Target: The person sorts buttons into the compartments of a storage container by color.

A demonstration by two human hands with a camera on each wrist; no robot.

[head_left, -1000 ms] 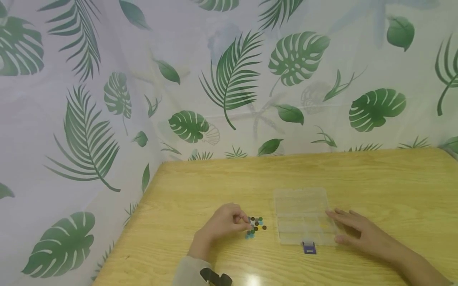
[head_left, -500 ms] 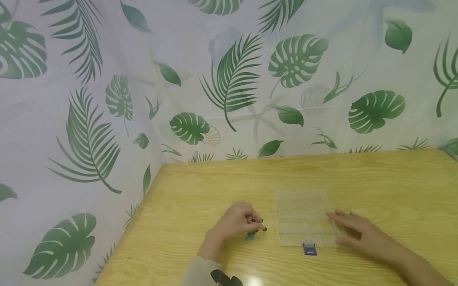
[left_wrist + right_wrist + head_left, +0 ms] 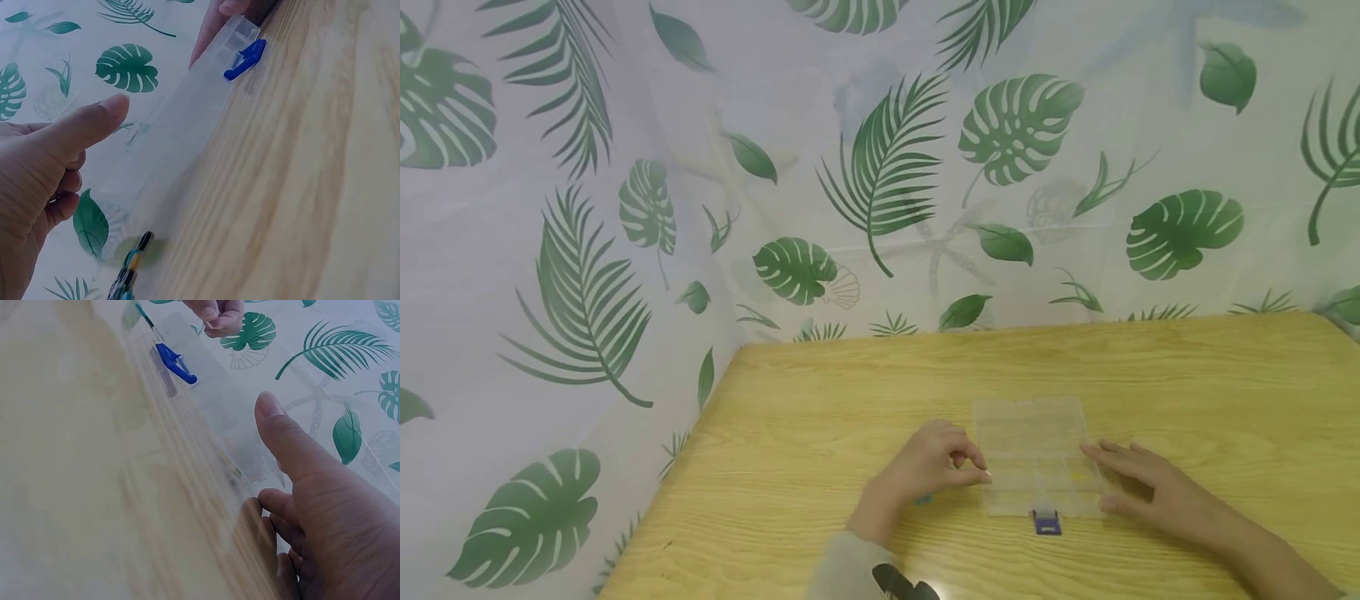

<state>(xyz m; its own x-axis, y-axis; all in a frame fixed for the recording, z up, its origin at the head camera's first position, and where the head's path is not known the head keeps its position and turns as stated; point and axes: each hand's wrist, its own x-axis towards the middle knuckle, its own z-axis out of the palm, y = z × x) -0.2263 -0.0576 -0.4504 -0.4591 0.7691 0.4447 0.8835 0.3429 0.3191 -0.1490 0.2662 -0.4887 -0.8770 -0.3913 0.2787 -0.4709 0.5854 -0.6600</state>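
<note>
My left hand (image 3: 928, 467) is at the left side of a clear plastic compartment box (image 3: 1030, 427), thumb and index finger together on a tiny pale piece (image 3: 988, 477), too small to tell exactly. The box has its lid laid back and a blue-purple latch (image 3: 1047, 523) in front. Something small and yellow (image 3: 1078, 477) shows in a right-hand compartment. My right hand (image 3: 1165, 493) rests at the box's right side, fingers fairly straight. Several small round coloured discs (image 3: 130, 267) lie on the table; in the head view, my left hand hides most, leaving light-blue ones (image 3: 923, 500) visible.
The wood-grain table (image 3: 850, 383) runs back to a white leaf-print cloth (image 3: 895, 150), which also covers the left side. A dark band (image 3: 904, 583) is on my left wrist below the light sleeve (image 3: 853, 567).
My left hand has picked up a small pale piece from the discs and moved right with it to the box's left edge. My right hand has stayed beside the box.
</note>
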